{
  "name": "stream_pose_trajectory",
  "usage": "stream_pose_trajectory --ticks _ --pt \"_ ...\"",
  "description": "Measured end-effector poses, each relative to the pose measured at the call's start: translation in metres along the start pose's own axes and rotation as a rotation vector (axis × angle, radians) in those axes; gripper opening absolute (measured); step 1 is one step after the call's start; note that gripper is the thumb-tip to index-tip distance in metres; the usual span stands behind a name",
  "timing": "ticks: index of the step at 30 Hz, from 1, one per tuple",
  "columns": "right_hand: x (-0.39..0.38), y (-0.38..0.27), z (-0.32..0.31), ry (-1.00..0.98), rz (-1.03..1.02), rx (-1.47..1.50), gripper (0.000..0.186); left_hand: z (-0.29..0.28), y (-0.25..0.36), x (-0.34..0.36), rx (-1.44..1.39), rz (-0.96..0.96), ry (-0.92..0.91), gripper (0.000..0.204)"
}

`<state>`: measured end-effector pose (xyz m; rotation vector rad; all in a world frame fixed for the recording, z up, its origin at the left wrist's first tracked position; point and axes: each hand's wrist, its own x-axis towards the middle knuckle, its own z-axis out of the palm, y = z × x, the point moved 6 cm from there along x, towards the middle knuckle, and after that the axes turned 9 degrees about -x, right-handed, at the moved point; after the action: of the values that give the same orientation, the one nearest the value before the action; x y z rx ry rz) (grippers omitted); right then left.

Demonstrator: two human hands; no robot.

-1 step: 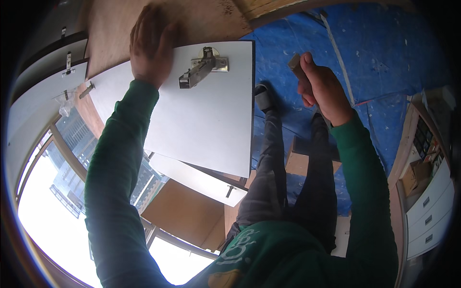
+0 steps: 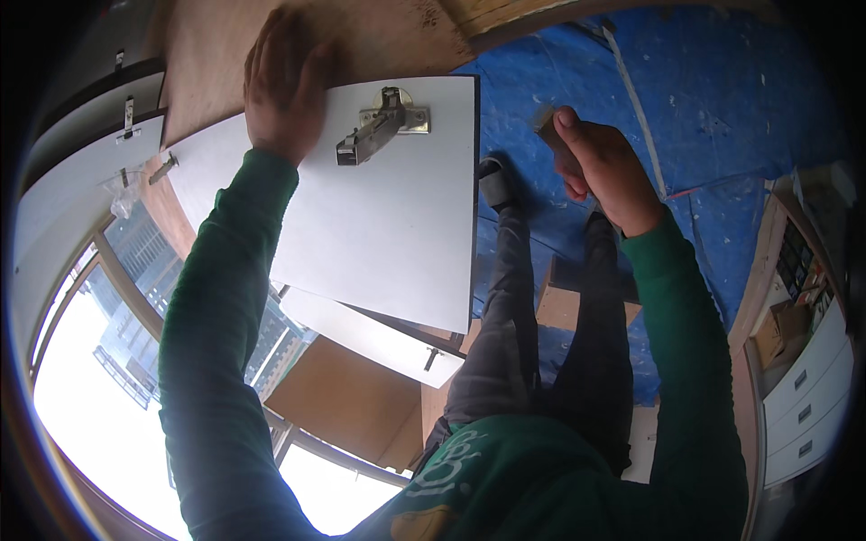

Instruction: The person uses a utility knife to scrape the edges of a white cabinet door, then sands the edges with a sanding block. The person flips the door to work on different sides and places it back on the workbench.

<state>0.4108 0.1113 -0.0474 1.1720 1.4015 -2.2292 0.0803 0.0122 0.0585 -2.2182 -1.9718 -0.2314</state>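
A white cabinet door panel (image 2: 379, 234) lies in front of me with a dark edge on its right side. Near its far edge a metal cup hinge (image 2: 386, 126) is fixed, its arm swung out toward me. My left hand (image 2: 284, 104) rests across the panel's far edge, left of the hinge, fingers stretched onto the brown wooden board beyond. In my right hand (image 2: 609, 171), over the blue floor sheet to the right of the panel, is a small brown block (image 2: 555, 140). My thumb presses along its upper part and the fingers curl round it, hiding the lower part.
The brown board (image 2: 388, 41) extends beyond the panel. Blue sheeting (image 2: 713, 99) covers the floor. White doors with hinges (image 2: 361, 334) lie below and to the left. Large windows (image 2: 99, 352) are at left, a white drawer unit (image 2: 807, 406) at right. A brown box (image 2: 559, 307) is between my legs.
My right hand has tilted slightly, carrying the block's top a little to the left and toward me. The left hand and the panel look unmoved.
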Motion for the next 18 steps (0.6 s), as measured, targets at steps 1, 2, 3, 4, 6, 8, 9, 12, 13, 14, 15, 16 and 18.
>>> stream_pose_trajectory --ticks 1,2,3,4,6,8,9,12,13,14,15,16,18 --pt "0.003 -0.003 0.006 0.040 -0.051 -0.055 0.048 0.001 -0.002 0.000 -0.007 -0.002 0.007 0.020" --pt "0.006 -0.005 0.009 0.080 -0.102 -0.109 0.048 0.002 -0.005 0.000 -0.013 -0.004 0.015 0.020" --pt "0.007 -0.001 0.011 0.087 -0.135 -0.061 0.046 0.003 -0.005 0.001 -0.025 -0.006 0.021 0.020" --pt "0.008 0.003 0.014 0.095 -0.168 -0.012 0.044 0.003 -0.005 0.001 -0.020 -0.004 0.020 0.020" --pt "0.006 -0.002 0.017 0.084 -0.250 0.076 0.038 0.005 -0.003 0.002 -0.008 0.001 0.016 0.019" --pt "-0.004 -0.026 0.023 0.046 -0.346 0.156 0.031 0.004 -0.006 -0.001 -0.050 -0.062 0.010 0.020" --pt "-0.004 -0.028 0.022 0.014 -0.308 0.179 0.030 0.005 -0.007 0.000 -0.073 -0.092 0.011 0.020" --pt "-0.001 -0.032 0.021 -0.066 -0.217 0.233 0.030 0.004 -0.008 0.002 -0.143 -0.159 0.022 0.025" --pt "-0.001 -0.033 0.021 -0.083 -0.202 0.240 0.032 0.003 -0.008 0.001 -0.096 -0.101 0.021 0.029" --pt "-0.001 -0.035 0.021 -0.100 -0.187 0.247 0.033 0.004 -0.010 0.000 -0.050 -0.043 0.021 0.032" --pt "-0.001 -0.040 0.021 -0.082 -0.231 0.206 0.033 0.003 -0.004 0.005 -0.008 0.016 0.019 0.036" --pt "-0.002 -0.046 0.023 -0.063 -0.276 0.164 0.033 0.002 -0.007 0.007 -0.130 -0.135 0.029 0.038" --pt "-0.002 -0.055 0.026 -0.010 -0.382 0.117 0.026 0.003 -0.009 0.007 -0.370 -0.437 0.046 0.044"
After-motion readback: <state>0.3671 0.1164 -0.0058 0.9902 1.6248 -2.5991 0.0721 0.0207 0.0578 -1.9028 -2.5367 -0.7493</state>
